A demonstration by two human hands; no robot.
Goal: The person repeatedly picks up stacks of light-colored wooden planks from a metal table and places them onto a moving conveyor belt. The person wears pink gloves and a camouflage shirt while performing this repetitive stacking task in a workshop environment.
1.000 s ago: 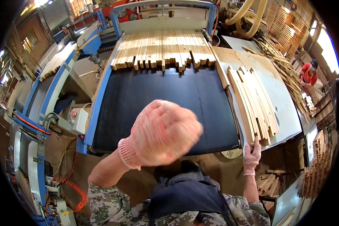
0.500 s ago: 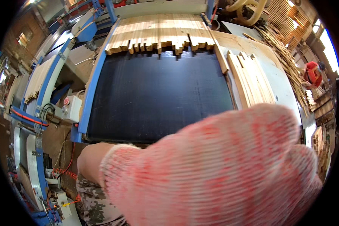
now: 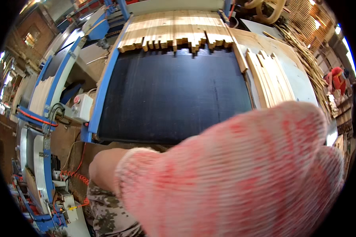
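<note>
My left hand (image 3: 229, 170), in a white knit glove with red stains, looms very large and blurred in the foreground. Its bare forearm enters at the lower left, and the hand stretches to the right across the near end of a black conveyor belt (image 3: 170, 94). The fingers are smeared and partly hidden, so no held thing shows. Behind it at the lower right is another gloved part (image 3: 331, 177), perhaps my right hand, its fingers unclear. A row of wooden strips (image 3: 170, 29) with uneven near ends lies across the belt's far end.
More wooden strips (image 3: 271, 81) lie on the grey side table at the right, beside a pile of thin offcuts (image 3: 300, 51). Blue rails (image 3: 106, 91) edge the belt. A control box (image 3: 82, 107) with a red button stands left. A person in red (image 3: 337, 81) is far right.
The view has shifted, so the belt and strips sit slightly higher and further right. My gloved left hand stays in the foreground, a little further right in the picture.
</note>
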